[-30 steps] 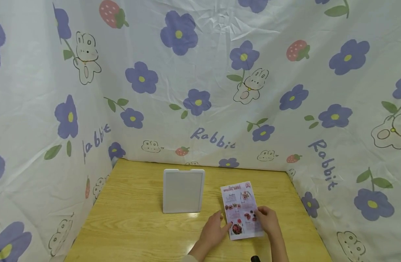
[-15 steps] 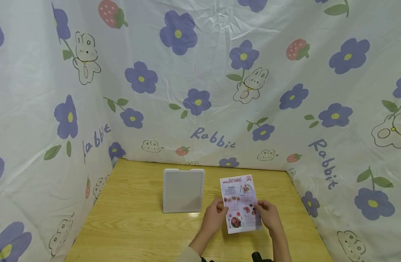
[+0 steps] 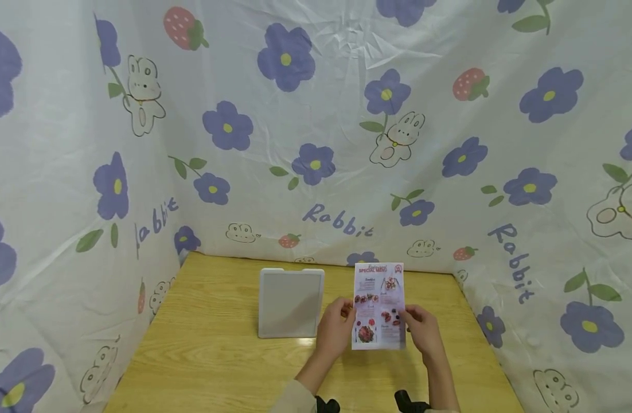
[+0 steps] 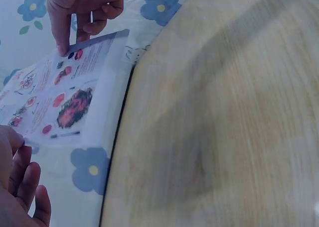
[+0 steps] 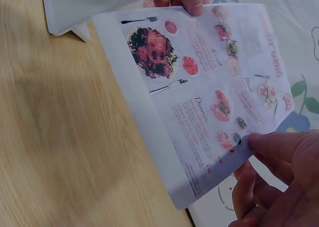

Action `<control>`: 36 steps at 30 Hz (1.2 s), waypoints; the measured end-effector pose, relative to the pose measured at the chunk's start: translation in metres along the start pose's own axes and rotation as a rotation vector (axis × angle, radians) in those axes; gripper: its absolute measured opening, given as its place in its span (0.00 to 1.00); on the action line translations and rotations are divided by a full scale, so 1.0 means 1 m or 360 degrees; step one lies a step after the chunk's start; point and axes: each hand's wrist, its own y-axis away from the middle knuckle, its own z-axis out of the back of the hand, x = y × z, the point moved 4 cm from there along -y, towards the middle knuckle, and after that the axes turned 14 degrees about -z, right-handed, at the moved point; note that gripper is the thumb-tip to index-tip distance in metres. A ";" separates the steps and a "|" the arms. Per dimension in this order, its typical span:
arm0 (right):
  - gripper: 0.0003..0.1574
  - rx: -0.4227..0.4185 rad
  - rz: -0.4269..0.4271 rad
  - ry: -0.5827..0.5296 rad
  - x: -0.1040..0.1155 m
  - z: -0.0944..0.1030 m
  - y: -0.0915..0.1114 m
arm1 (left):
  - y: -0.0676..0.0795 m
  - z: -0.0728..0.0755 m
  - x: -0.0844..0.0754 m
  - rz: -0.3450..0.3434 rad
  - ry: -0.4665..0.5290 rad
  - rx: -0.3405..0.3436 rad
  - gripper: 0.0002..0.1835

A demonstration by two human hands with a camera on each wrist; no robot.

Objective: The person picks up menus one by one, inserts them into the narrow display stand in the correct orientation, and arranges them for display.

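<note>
A printed paper menu [image 3: 379, 307], headed "SPECIAL MENU" with food pictures, is held up over the wooden table between both hands. My left hand [image 3: 337, 326] pinches its left edge, thumb on the printed face. On the opposite edge my right hand [image 3: 422, 328] pinches it the same way, thumb in front and fingers behind. In the right wrist view the menu [image 5: 164, 72] shows a meat dish, a fork and a knife, and its bottom edge is off the wood. The left wrist view has the sheet [image 4: 55, 97] slightly bowed between the two hands.
Left of the hands a white-framed stand with a grey panel [image 3: 291, 304] stands upright on the wooden table [image 3: 213, 355]. Behind and on both sides hangs a white curtain [image 3: 274, 189] with purple flowers and rabbits, meeting the table's back edge.
The menu has risen and straightened from a tilt. My left hand, at first loose near the lower left corner, has moved up and now pinches the left edge; my right hand has risen slightly.
</note>
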 end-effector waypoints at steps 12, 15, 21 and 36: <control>0.19 0.0051 0.0050 -0.0071 0.028 -0.011 -0.004 | -0.029 0.032 -0.014 -0.0102 0.0013 -0.0155 0.02; 0.18 0.0053 0.0089 -0.0058 0.037 -0.015 -0.005 | -0.036 0.040 -0.017 -0.0103 0.0012 -0.0190 0.03; 0.18 0.0090 0.0132 -0.0105 0.059 -0.022 -0.004 | -0.048 0.056 -0.018 -0.0122 0.0021 -0.0275 0.04; 0.18 0.0186 0.0225 -0.0312 0.105 -0.043 -0.003 | -0.061 0.099 -0.006 -0.0132 0.0021 -0.0331 0.07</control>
